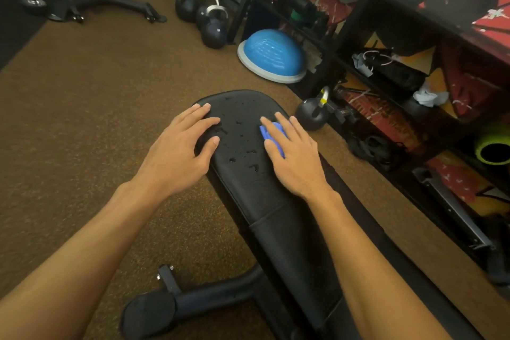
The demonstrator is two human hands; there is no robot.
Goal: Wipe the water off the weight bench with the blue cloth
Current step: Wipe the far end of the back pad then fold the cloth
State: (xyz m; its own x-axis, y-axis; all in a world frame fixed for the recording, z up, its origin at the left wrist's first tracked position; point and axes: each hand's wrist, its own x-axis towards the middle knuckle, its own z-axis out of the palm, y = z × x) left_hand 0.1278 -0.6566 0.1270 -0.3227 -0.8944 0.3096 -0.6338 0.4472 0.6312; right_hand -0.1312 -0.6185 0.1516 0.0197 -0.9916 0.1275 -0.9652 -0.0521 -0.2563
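A black padded weight bench (242,174) runs from the bottom of the view up to its rounded far end. Water drops (244,146) dot the pad between my hands. My right hand (292,157) lies flat on the right side of the pad, its straight fingers pressing the blue cloth (271,131), which shows only between and under the fingers. On the pad's left edge rests my left hand (182,146), fingers spread and holding nothing.
A black kettlebell (311,116) stands on the brown floor just right of the bench end, beside a black shelf unit (392,69). A blue balance dome (273,55) lies beyond it. More kettlebells (204,16) stand farther back. The bench foot (176,303) juts left.
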